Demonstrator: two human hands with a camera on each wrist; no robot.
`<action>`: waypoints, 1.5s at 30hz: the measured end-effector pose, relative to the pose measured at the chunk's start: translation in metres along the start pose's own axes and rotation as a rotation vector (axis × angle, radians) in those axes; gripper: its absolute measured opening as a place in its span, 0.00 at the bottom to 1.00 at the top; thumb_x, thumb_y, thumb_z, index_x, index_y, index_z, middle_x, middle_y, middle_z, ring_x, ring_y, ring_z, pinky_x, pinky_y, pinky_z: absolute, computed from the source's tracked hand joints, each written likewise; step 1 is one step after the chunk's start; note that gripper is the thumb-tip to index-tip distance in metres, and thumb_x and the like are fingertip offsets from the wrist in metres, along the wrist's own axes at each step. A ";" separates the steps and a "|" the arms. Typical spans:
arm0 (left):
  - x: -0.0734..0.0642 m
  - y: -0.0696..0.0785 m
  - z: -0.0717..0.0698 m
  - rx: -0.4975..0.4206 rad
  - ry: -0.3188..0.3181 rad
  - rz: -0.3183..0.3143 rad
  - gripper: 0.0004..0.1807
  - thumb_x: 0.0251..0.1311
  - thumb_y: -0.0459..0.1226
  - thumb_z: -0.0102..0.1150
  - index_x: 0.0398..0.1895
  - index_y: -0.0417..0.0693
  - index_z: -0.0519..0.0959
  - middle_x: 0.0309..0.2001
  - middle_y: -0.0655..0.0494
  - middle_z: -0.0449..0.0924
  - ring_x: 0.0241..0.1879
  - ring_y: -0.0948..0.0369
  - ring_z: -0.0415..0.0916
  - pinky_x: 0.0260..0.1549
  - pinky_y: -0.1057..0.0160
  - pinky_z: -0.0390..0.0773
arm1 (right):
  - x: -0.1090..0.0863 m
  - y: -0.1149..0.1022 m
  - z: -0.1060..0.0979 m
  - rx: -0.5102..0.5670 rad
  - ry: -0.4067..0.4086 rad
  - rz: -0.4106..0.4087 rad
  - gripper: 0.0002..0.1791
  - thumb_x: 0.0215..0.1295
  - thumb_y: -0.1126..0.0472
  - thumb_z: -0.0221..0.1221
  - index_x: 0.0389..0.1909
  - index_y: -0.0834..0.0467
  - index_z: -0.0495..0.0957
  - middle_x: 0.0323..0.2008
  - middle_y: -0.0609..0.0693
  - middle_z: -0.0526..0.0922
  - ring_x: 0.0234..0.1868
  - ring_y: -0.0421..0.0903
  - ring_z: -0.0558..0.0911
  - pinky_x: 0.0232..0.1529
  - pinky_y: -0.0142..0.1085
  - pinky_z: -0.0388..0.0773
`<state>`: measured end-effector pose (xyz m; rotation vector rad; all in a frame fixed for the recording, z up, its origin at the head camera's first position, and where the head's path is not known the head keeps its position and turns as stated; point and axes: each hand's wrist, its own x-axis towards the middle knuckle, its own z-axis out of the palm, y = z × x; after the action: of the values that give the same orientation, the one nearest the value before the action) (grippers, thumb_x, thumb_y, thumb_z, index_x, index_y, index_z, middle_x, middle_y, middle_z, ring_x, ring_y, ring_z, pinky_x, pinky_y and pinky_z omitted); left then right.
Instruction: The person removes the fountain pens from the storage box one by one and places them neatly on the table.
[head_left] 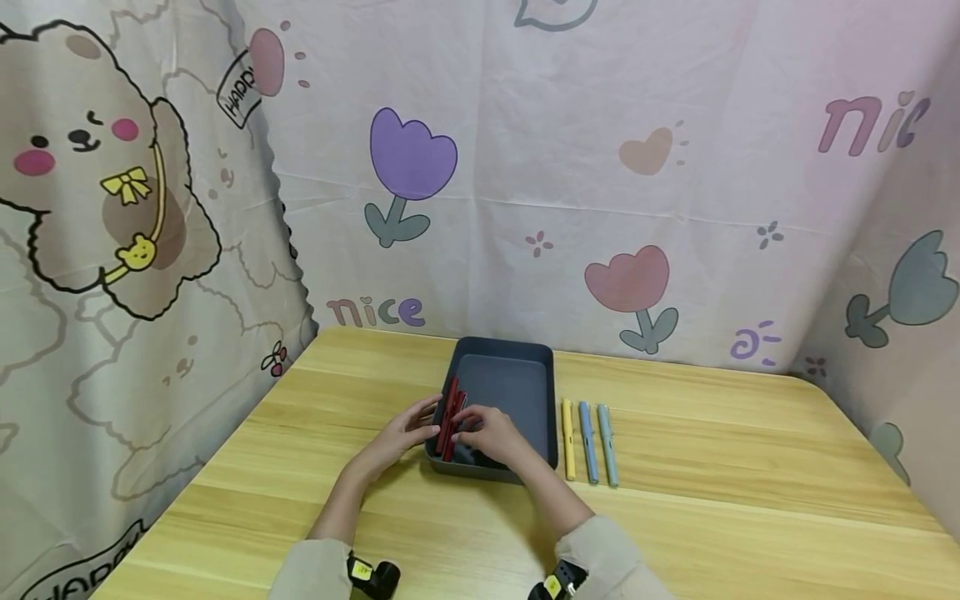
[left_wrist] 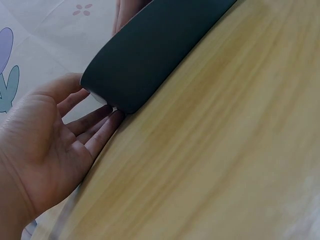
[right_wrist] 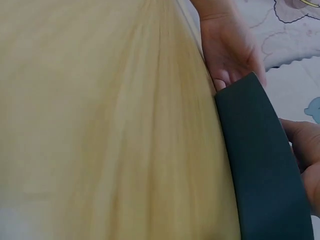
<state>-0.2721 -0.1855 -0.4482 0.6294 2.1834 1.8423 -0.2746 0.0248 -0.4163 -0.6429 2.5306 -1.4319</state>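
A dark grey rectangular tray point(head_left: 495, 364) stands on the table with its long side pointing away from me. Inside, along its left wall, lie dark red pens point(head_left: 447, 412), partly covered by fingers. My left hand point(head_left: 396, 439) holds the tray's left side; in the left wrist view its thumb is up at the rim and the fingers lie low against the outer wall. Reaching in over the near end, my right hand point(head_left: 489, 435) has thumb and fingertips at a red pen and seems to pinch it. The tray wall hides those fingertips in the right wrist view.
To the right of the tray, a yellow pen point(head_left: 567, 439), a blue pen point(head_left: 588, 443) and a light green pen point(head_left: 607, 446) lie side by side. The wooden table point(head_left: 720, 433) meets a printed cloth point(head_left: 525, 167) at its back and sides.
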 end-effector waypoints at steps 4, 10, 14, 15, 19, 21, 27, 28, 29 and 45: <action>0.000 0.000 0.001 -0.006 -0.002 0.007 0.32 0.67 0.38 0.49 0.71 0.43 0.51 0.66 0.35 0.52 0.63 0.43 0.54 0.58 0.49 0.59 | 0.004 0.003 0.003 -0.022 -0.004 0.004 0.14 0.57 0.62 0.63 0.44 0.60 0.79 0.32 0.51 0.79 0.26 0.44 0.78 0.27 0.35 0.76; 0.000 0.000 0.002 -0.010 0.001 -0.001 0.32 0.67 0.38 0.49 0.71 0.44 0.51 0.66 0.37 0.53 0.64 0.45 0.52 0.58 0.49 0.59 | 0.009 0.008 0.007 -0.054 0.006 -0.017 0.12 0.57 0.61 0.63 0.43 0.59 0.80 0.26 0.49 0.79 0.23 0.42 0.75 0.24 0.33 0.73; -0.001 0.001 0.001 -0.013 -0.001 -0.002 0.32 0.67 0.38 0.48 0.71 0.44 0.51 0.66 0.36 0.52 0.64 0.44 0.52 0.58 0.48 0.58 | 0.011 0.008 0.010 -0.066 0.008 -0.020 0.12 0.56 0.61 0.64 0.42 0.58 0.80 0.27 0.48 0.79 0.25 0.41 0.75 0.25 0.34 0.72; -0.001 0.001 0.000 -0.014 0.000 -0.005 0.32 0.67 0.37 0.48 0.71 0.44 0.51 0.66 0.36 0.52 0.64 0.44 0.52 0.58 0.48 0.58 | 0.011 0.008 0.010 -0.069 0.005 -0.020 0.12 0.56 0.60 0.64 0.42 0.57 0.81 0.27 0.48 0.79 0.26 0.41 0.75 0.25 0.34 0.72; -0.001 0.002 -0.001 -0.010 0.003 -0.012 0.32 0.67 0.37 0.48 0.71 0.44 0.51 0.67 0.37 0.52 0.63 0.43 0.53 0.58 0.47 0.58 | 0.011 0.007 0.012 -0.080 -0.004 -0.013 0.13 0.56 0.59 0.65 0.42 0.57 0.81 0.32 0.48 0.79 0.30 0.43 0.77 0.28 0.35 0.74; -0.001 0.001 -0.002 -0.011 0.002 -0.012 0.32 0.67 0.38 0.48 0.71 0.45 0.51 0.67 0.38 0.52 0.63 0.43 0.53 0.58 0.46 0.58 | 0.011 0.007 0.012 -0.092 -0.004 -0.015 0.13 0.55 0.58 0.65 0.41 0.57 0.81 0.33 0.48 0.79 0.32 0.43 0.77 0.28 0.35 0.74; 0.000 -0.001 -0.002 -0.011 0.003 -0.018 0.32 0.66 0.38 0.49 0.71 0.44 0.51 0.67 0.38 0.52 0.63 0.43 0.53 0.57 0.47 0.59 | 0.010 0.007 0.013 -0.106 0.013 -0.002 0.12 0.55 0.60 0.65 0.40 0.57 0.80 0.29 0.46 0.77 0.29 0.42 0.75 0.27 0.34 0.73; 0.001 -0.001 -0.001 -0.011 0.006 -0.024 0.32 0.66 0.39 0.50 0.71 0.45 0.52 0.67 0.39 0.52 0.63 0.44 0.54 0.57 0.47 0.60 | 0.010 0.008 0.013 -0.108 0.015 0.001 0.11 0.55 0.60 0.65 0.40 0.57 0.80 0.29 0.46 0.77 0.28 0.42 0.75 0.27 0.34 0.73; 0.001 -0.001 -0.001 -0.014 0.009 -0.029 0.32 0.66 0.39 0.50 0.71 0.45 0.52 0.67 0.40 0.53 0.63 0.44 0.54 0.57 0.48 0.60 | 0.010 0.008 0.013 -0.112 0.020 0.002 0.11 0.55 0.60 0.65 0.39 0.57 0.80 0.28 0.46 0.77 0.28 0.42 0.75 0.27 0.34 0.72; 0.002 0.000 0.000 -0.023 0.006 -0.003 0.33 0.66 0.37 0.50 0.71 0.42 0.51 0.66 0.36 0.52 0.63 0.43 0.54 0.58 0.48 0.59 | 0.008 0.009 0.015 -0.234 0.106 0.020 0.12 0.50 0.62 0.69 0.34 0.56 0.76 0.31 0.48 0.68 0.31 0.45 0.69 0.31 0.37 0.70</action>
<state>-0.2734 -0.1844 -0.4485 0.6165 2.1627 1.8668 -0.2794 0.0135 -0.4311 -0.5888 2.8069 -1.2033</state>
